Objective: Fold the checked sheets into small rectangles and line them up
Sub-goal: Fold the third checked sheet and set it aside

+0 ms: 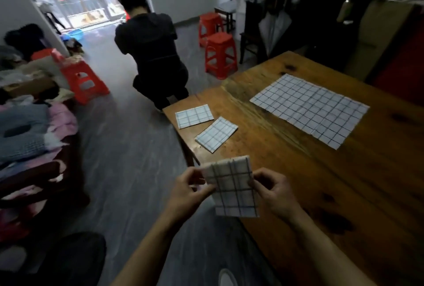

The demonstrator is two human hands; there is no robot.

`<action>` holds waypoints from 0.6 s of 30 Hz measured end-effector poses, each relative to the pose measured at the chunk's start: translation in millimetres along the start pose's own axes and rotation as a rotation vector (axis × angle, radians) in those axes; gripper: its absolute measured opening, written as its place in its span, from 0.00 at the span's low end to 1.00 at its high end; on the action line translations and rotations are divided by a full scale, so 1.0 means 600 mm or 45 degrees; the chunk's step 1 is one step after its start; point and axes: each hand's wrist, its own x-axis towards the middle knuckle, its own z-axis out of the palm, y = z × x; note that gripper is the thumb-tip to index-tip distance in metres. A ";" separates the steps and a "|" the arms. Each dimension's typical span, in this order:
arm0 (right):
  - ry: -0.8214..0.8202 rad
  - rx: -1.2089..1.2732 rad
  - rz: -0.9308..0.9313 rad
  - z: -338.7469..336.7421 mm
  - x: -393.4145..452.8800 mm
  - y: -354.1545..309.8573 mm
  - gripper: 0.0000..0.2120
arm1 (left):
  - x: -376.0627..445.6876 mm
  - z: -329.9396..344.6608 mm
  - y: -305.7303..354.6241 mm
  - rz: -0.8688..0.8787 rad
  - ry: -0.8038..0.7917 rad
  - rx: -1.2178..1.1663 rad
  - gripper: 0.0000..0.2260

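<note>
A folded checked sheet, white with dark grid lines, hangs in the air over the near left edge of the wooden table. My left hand pinches its left side and my right hand pinches its right side. Two folded checked rectangles lie near the table's far left corner: one at the corner, the other just right of it and turned at an angle. One unfolded checked sheet lies flat further right on the table.
A person in black crouches on the floor beyond the table's corner. Red plastic stools stand behind the table and another at the left. Piled clothes fill the left side. Dark furniture and hanging items line the right.
</note>
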 end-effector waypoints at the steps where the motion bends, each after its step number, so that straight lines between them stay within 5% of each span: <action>1: 0.041 0.021 0.044 -0.004 0.004 -0.001 0.05 | 0.023 0.006 -0.006 -0.053 -0.057 0.019 0.13; 18: 0.584 -0.167 0.606 0.042 0.185 0.041 0.01 | 0.396 0.018 -0.080 -0.421 -0.646 -0.068 0.10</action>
